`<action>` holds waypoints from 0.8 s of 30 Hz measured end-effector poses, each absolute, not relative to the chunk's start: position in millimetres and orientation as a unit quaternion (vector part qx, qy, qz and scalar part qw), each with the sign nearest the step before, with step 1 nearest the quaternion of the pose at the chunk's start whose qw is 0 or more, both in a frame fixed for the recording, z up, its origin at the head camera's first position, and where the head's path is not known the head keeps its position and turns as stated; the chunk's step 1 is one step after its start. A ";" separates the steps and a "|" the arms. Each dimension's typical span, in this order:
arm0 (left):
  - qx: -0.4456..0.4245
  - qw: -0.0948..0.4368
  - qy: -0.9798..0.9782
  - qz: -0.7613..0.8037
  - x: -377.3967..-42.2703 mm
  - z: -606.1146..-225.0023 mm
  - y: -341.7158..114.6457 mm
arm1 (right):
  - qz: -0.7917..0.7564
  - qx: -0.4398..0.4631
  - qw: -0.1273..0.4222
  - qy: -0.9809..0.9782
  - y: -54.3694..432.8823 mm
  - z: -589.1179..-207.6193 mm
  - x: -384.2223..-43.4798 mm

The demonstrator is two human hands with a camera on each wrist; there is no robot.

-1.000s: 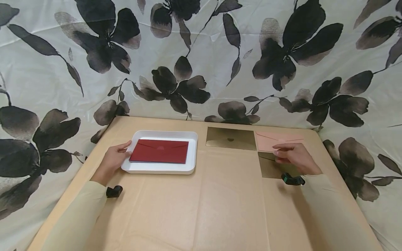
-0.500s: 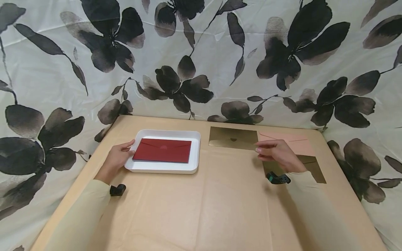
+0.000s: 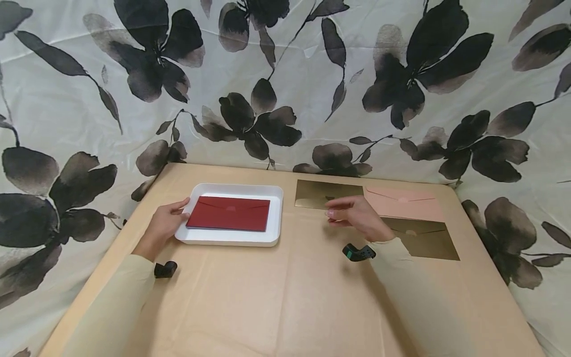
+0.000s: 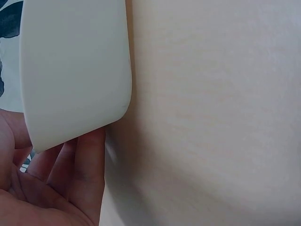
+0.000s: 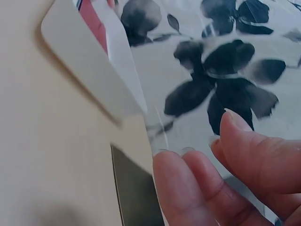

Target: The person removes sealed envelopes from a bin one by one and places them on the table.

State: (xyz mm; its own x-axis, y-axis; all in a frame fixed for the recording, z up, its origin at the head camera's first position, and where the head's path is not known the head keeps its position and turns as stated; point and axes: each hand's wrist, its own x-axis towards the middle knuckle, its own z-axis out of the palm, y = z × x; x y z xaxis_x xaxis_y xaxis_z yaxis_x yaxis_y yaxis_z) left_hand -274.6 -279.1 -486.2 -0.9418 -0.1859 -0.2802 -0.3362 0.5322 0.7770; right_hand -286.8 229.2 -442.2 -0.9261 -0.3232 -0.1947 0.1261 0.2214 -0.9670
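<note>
At the left side of a white tray (image 3: 275,213), my left hand (image 3: 164,223) grips the rim, thumb and fingers at its edge. In the left wrist view, the fingers (image 4: 87,174) lie against the tray's outer wall (image 4: 77,61). A red envelope (image 3: 228,214) lies in the tray, with a dark edge showing beneath it. My right hand (image 3: 357,217) hovers with relaxed fingers by a gold envelope (image 3: 312,192), covering its right part and holding nothing. In the right wrist view, thumb and fingers (image 5: 176,183) stand apart, with the gold envelope (image 5: 136,188) beyond.
A pink envelope (image 3: 403,201) lies right of the gold one. Below it is a second gold envelope (image 3: 421,238), partly behind the right sleeve. The tan table (image 3: 285,297) ends at the back against a floral cloth (image 3: 267,59).
My right hand has moved left, from the pink and lower gold envelopes to the upper gold one. The left hand stays on the tray.
</note>
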 end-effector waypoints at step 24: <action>-0.169 0.089 0.858 0.477 -275.1 -485.9 -276.2 | -0.645 -0.078 0.226 0.726 88.2 -446.5 -277.1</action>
State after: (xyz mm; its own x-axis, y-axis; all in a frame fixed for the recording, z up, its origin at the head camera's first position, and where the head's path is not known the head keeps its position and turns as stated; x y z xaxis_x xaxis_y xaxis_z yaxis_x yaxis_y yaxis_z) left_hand -275.1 -276.2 -485.9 -0.9269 -0.2064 -0.3134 -0.3751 0.4884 0.7879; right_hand -277.1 88.2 -446.5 -0.8860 -0.4040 -0.2277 0.1783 0.1564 -0.9715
